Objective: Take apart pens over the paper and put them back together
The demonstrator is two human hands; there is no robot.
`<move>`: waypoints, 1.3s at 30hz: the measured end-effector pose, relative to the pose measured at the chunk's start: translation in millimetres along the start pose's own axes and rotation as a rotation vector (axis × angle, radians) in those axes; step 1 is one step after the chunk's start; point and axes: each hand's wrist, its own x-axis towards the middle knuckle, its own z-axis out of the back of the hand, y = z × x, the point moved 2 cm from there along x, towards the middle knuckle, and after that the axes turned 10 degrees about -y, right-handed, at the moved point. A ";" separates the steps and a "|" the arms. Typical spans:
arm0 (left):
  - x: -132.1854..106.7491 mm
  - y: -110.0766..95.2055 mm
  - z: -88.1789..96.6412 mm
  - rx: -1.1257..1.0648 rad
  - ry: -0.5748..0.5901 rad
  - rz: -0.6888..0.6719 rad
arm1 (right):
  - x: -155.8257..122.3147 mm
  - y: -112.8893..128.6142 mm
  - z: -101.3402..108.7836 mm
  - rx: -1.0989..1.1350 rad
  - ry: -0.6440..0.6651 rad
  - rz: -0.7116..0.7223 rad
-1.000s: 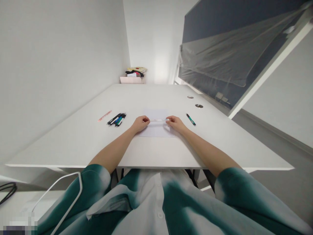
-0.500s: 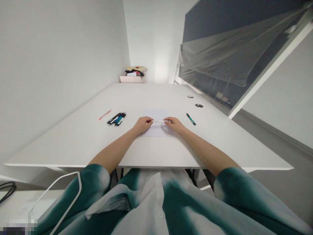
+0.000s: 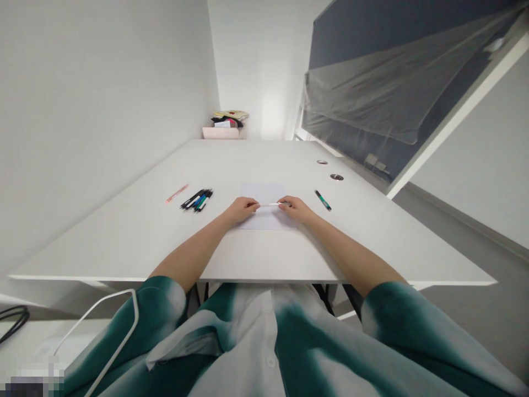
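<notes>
1. A slim white pen-like stick [image 3: 269, 204] is held level by its two ends, the left end pinched in the fingers of the left hand [image 3: 244, 206], the right end in those of the right hand [image 3: 292, 204].
2. The stick is held over a sheet of white paper [image 3: 266, 221], whose left and right edges are partly covered by the hands.
3. The paper is laid on a broad white table [image 3: 264, 253]. To its left, a bunch of pens [image 3: 197, 200] is gathered, with a pinkish ruler-like strip [image 3: 177, 193] placed farther left; to its right, a green-and-black pen [image 3: 323, 199] is laid alone.
4. Two round cable grommets [image 3: 336, 177] are set into the table's far right part.
5. Beyond the far edge, a pale pink box [image 3: 223, 133] is seen, heaped with cloth-like items. The table is bordered at left by a white wall [image 3: 103, 82]; at right, a dark panel [image 3: 359, 44] is partly draped in clear plastic film [image 3: 372, 99].
6. The stick's ends are hidden by the fingers, and its exact kind cannot be told. The near left corner is blurred into blocks, and a black cable [image 3: 14, 320] is cut off by the left edge.
</notes>
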 end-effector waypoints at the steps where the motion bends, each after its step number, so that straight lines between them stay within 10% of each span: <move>1: -0.2 -0.4 0.1 -0.006 0.003 0.005 | -0.3 0.6 0.1 -0.011 -0.001 0.006; 24: 0.4 5.0 -6.7 -0.113 0.026 0.100 | -8.2 23.2 -3.1 -0.188 0.004 0.109; 39: -3.9 -5.9 -8.0 0.176 -0.129 -0.184 | -9.2 31.0 -6.6 -0.280 0.037 0.158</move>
